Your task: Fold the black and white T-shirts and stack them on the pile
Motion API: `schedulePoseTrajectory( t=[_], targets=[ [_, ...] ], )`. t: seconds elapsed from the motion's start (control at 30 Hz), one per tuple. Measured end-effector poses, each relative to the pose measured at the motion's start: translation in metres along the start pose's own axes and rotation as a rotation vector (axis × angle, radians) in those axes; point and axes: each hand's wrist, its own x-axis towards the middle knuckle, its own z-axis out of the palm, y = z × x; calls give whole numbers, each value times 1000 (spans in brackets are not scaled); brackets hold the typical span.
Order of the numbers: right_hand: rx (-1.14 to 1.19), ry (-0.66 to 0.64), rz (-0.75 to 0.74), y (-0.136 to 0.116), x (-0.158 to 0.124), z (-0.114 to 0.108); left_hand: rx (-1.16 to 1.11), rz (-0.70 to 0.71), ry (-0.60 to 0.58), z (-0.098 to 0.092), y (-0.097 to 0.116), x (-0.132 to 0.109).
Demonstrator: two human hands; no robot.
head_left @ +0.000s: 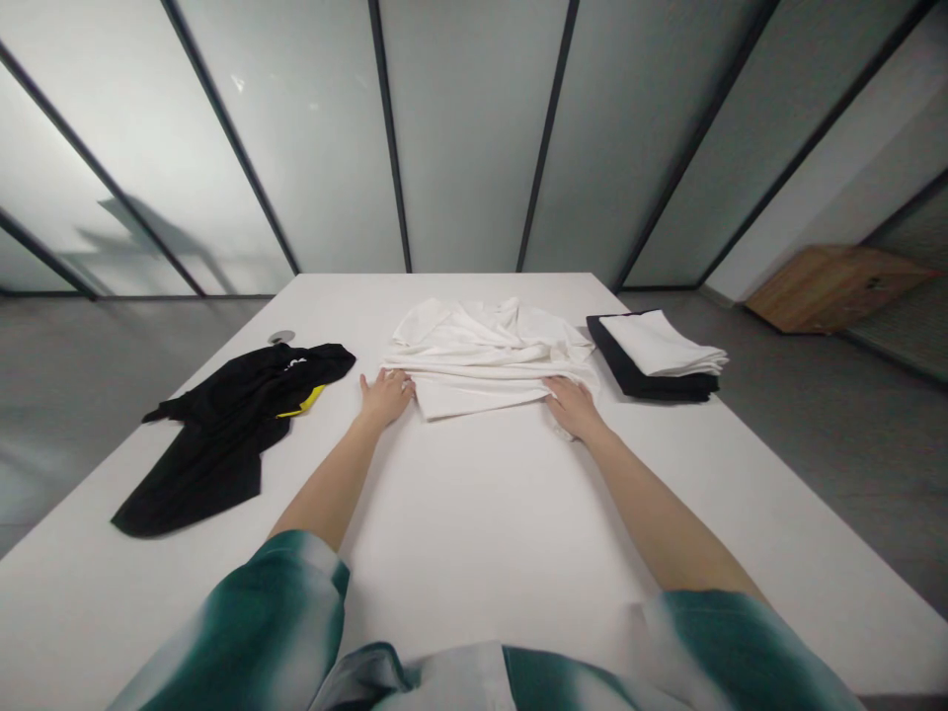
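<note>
A white garment, seemingly a T-shirt (493, 341), lies rumpled across the middle of the table, with several creases running sideways and a smoother strip at its near edge. My left hand (386, 397) rests at the left side of this strip, fingers spread and touching the cloth. On the right side, my right hand (576, 407) lies over the cloth with its fingers stretched out flat. A bit of white fabric shows under the right hand's near side. Neither hand appears to pinch the cloth.
A black T-shirt (229, 425) with a yellow patch lies loosely on the left. At right, folded white cloth (663, 343) sits on folded black cloth (629, 370). A small round disc (281, 337) is near the left edge of the white table (474, 533). Glass panels stand behind.
</note>
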Motion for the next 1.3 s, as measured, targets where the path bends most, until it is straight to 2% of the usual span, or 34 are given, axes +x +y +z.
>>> schedulePoseTrajectory(
  t=[0.1,0.17,0.27,0.37,0.5,0.63,0.7,0.77,0.83,0.97,1.1,1.2,1.3],
  targets=[
    [76,90,29,9,3,0,20,8,32,3,-3,0],
    [162,175,138,16,4,-1,15,37,70,4,-5,2],
    [294,344,292,23,6,-2,-38,154,119,4,-10,5],
    [395,408,293,29,5,-3,-83,264,106,4,-13,8],
    [480,303,274,32,4,-3,-96,253,80,1,-12,8],
    [462,194,210,30,3,-6,-79,179,211,-6,-2,0],
    [408,171,177,25,3,-7,-97,229,146,-8,6,-6],
    [336,138,157,19,2,-8,-107,344,29,-7,14,-10],
    [239,89,144,13,0,-9,-101,439,-17,-3,20,-11],
    [93,56,71,8,-2,-8,-136,434,32,7,21,-7],
    [118,73,13,10,-1,-7,-302,373,87,7,12,-1],
    [124,64,4,10,1,-11,-482,299,-19,0,6,2],
    [129,-42,42,10,1,-27,-556,171,-202,-14,-1,4]
  ],
)
